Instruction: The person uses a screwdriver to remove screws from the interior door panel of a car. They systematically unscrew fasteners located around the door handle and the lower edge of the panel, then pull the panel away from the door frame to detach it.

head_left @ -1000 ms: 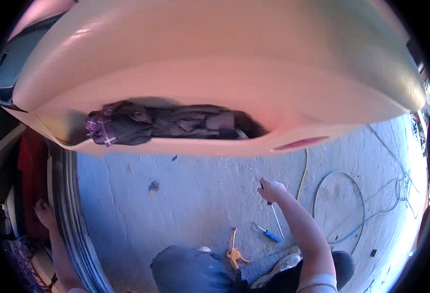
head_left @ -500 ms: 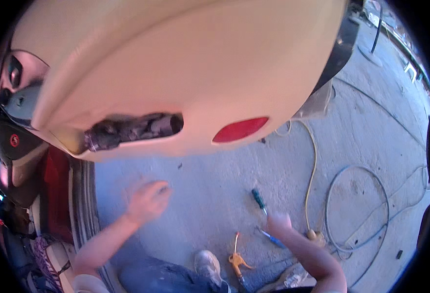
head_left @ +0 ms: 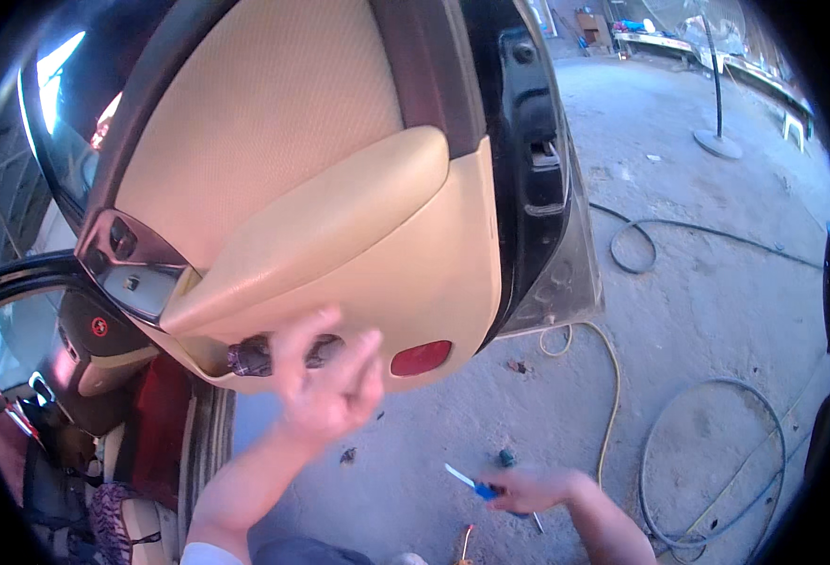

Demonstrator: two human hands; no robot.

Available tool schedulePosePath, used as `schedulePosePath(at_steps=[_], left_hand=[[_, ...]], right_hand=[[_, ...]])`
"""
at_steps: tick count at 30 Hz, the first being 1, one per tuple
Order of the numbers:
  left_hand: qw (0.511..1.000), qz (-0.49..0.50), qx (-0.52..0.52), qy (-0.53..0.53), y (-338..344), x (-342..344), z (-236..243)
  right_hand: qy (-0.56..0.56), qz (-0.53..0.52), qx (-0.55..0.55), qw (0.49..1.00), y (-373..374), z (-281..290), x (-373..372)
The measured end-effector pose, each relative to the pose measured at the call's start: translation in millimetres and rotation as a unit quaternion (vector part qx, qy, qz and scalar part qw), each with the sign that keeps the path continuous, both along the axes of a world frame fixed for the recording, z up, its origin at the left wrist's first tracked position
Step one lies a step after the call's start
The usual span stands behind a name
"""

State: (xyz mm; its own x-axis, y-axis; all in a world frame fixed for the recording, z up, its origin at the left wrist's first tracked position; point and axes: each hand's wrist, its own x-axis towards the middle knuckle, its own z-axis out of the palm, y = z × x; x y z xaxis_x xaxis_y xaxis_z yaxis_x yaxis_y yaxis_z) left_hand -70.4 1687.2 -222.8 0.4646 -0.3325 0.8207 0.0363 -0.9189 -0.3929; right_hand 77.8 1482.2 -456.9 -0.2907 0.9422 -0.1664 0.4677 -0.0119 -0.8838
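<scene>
In front of a cream car door panel, my left hand is raised with fingers spread, blurred by motion, and nothing shows in it. Behind those fingers is a pocket opening in the panel's lower part, with dark crumpled stuff inside. A red reflector sits to the right of it. Low over the floor, my right hand is closed on a blue-handled tool with a slim pale blade pointing left. A green-handled screwdriver shows partly behind that hand, and I cannot tell whether the hand touches it.
An orange air blow gun is just visible at the lower edge. Dark hoses and a yellow hose lie across the concrete floor at right. The car's sill runs along the left. A stand with a round base is far right.
The view has tilted up, showing more of the door. My left hand has risen to the panel and opened. My right hand has picked up the blue-handled tool from the floor.
</scene>
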Motion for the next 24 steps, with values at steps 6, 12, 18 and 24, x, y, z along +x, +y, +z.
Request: schedulePosePath(at_steps=[6, 12, 18, 24], left_hand=[[0.997, 0.056, 0.047, 0.007, -24, 33, 105], [0.945, 0.073, -0.293, 0.124, -28, 74, 154], [0.914, 0.033, -0.383, 0.129, -26, 81, 149], [0.914, 0.054, -0.378, 0.137, -32, 81, 150]], right_hand=[[0.331, -0.280, 0.342, 0.834, -21, 135, 24], [0.381, -0.353, 0.391, 0.760, -4, 141, 37], [0.255, -0.391, 0.463, 0.754, 9, 140, 55], [0.225, -0.413, 0.475, 0.744, 9, 148, 70]])
